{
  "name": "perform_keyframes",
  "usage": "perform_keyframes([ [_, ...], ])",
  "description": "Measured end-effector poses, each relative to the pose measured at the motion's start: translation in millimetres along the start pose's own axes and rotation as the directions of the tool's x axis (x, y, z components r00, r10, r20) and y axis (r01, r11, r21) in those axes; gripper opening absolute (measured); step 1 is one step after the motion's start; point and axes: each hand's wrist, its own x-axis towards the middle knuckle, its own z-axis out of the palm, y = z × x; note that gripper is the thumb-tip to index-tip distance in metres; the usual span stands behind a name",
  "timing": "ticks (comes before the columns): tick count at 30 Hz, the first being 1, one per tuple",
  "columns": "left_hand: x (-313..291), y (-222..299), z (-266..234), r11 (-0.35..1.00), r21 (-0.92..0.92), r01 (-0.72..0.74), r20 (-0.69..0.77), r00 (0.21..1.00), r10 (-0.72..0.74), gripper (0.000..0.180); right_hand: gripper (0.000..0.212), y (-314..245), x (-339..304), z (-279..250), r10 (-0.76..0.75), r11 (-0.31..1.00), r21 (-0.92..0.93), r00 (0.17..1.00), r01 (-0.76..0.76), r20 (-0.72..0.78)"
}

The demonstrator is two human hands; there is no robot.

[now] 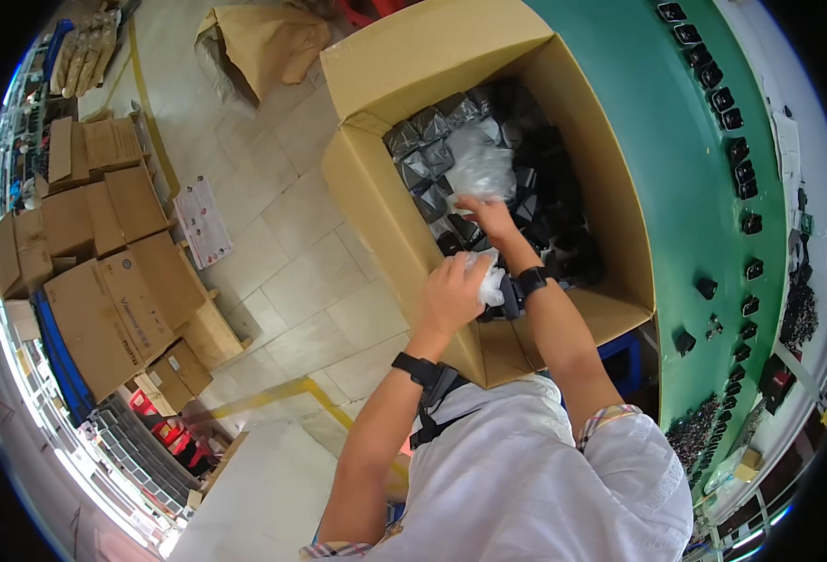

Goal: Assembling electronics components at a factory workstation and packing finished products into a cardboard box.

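Note:
A large open cardboard box [606, 178] stands in front of me, with several dark parts wrapped in clear plastic [429, 124] and bare black parts [543, 150] inside. My right hand [491, 218] reaches into it, fingers closed at the near edge of a crumpled clear plastic bag [481, 167]. That bag is slightly blurred, and its contents cannot be made out. At the near left wall of the box, my left hand [451, 294] grips a bunched translucent plastic wrapper [491, 284]. A dark part [515, 298] shows beside the wrapper, partly hidden below my right wrist.
To the right runs a green worktable [662, 140] with a row of small black parts [738, 164] along its far side. Flattened and stacked cartons [114, 300] lie at left. A brown paper sack [268, 47] is on the tiled floor [292, 234] beyond the box.

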Motion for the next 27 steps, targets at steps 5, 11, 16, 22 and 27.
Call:
perform_keyframes([
  [5,1.5,1.6,-1.8,0.992,-0.108,0.059,-0.043,0.997,-0.063,0.061,0.034,21.3,31.9,12.3,-0.121,0.37,-0.899,0.971,0.235,0.204],
  [11,6.1,3.6,6.9,0.993,-0.097,0.069,-0.065,0.995,-0.076,0.06,0.025,36.7,39.4,19.7,-0.101,0.19,-0.967,0.983,0.171,0.154],
  [16,4.2,8.0,12.7,0.992,-0.095,0.083,-0.04,0.995,-0.087,0.06,0.02,16.9,16.1,-45.8,0.083,0.919,0.361,0.974,-0.157,0.211],
  [22,10.2,3.4,11.6,0.994,-0.102,0.049,-0.067,0.996,-0.057,0.057,0.017,-8.5,-37.2,-97.1,0.222,0.858,0.45,0.968,-0.249,0.114],
  [27,12.9,-0.1,10.0,0.995,-0.096,0.03,-0.121,0.992,-0.042,0.06,0.014,-62.4,-81.4,-103.7,-0.115,0.639,0.756,0.955,-0.139,0.273],
])
